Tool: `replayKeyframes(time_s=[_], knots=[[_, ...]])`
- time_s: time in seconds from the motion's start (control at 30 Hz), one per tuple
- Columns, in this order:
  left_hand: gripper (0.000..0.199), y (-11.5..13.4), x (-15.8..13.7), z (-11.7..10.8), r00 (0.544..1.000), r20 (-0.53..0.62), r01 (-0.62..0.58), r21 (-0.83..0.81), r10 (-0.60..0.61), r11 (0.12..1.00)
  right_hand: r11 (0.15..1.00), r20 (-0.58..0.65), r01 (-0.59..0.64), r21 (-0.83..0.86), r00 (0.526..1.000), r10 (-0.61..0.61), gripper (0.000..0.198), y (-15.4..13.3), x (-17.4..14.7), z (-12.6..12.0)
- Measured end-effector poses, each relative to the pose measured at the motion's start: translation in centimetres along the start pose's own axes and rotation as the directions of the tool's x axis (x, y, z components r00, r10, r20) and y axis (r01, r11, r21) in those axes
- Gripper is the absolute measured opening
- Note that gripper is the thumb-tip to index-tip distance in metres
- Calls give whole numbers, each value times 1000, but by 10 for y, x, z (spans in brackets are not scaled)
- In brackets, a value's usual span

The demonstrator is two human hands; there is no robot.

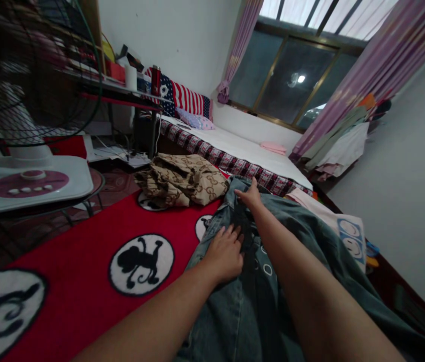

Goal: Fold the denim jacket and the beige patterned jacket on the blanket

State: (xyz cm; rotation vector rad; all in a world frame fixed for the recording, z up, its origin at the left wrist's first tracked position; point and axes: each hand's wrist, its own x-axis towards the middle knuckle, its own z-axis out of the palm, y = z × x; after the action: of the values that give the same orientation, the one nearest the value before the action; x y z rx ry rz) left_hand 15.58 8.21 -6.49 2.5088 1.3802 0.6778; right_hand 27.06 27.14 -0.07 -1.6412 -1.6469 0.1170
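A blue-grey denim garment (231, 311) lies spread over a red blanket (84, 251) printed with black monkeys in white circles. My left hand (225, 251) rests flat on the garment's front, fingers stretched over a dark strip down its middle. Farther up, my right hand (249, 196) touches the garment's top edge, with thumb and a finger apart; its other fingers are hard to see. Pale ring shapes show on the cloth between my forearms. Just beyond, to the left, sits a crumpled brown patterned cloth (186, 178).
A fan (33, 151) stands on a stool at the left, near a cluttered desk (122, 93) holding a red flask (155, 80). Behind is a bed (231, 138) below a curtained window. Pale cloth with blue smiley squares (350, 236) lies at right; clothes (342, 141) hang by the wall.
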Motion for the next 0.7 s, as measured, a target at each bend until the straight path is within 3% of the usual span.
replayKeyframes(time_s=[0.13, 0.23, 0.4, 0.5, 0.6, 0.7], knots=[[56, 0, 0, 2, 1000, -17, -4, 9, 4, 1000, 999, 8, -8, 39, 1000, 8, 31, 0, 14, 16], [59, 1, -1, 1, 1000, 0, 11, 14, -11, 1000, 997, 4, 34, 74, 999, -34, 27, 2, 9, 30], [60, 4, 0, -4, 999, 36, 27, -4, -26, 1000, 989, 183, 92, 113, 977, -112, 28, 2, -12, 44], [58, 5, 0, -4, 999, 29, 45, 4, -45, 999, 982, 255, 135, 131, 953, -165, 43, -1, -22, 24], [56, 5, 1, -2, 999, -1, 47, -1, -47, 999, 952, 199, 264, 156, 935, -292, 58, 6, -47, -13], [55, 3, 1, 2, 999, -28, 43, -29, -44, 999, 932, 202, 346, 105, 911, -360, 46, 29, -83, -48]])
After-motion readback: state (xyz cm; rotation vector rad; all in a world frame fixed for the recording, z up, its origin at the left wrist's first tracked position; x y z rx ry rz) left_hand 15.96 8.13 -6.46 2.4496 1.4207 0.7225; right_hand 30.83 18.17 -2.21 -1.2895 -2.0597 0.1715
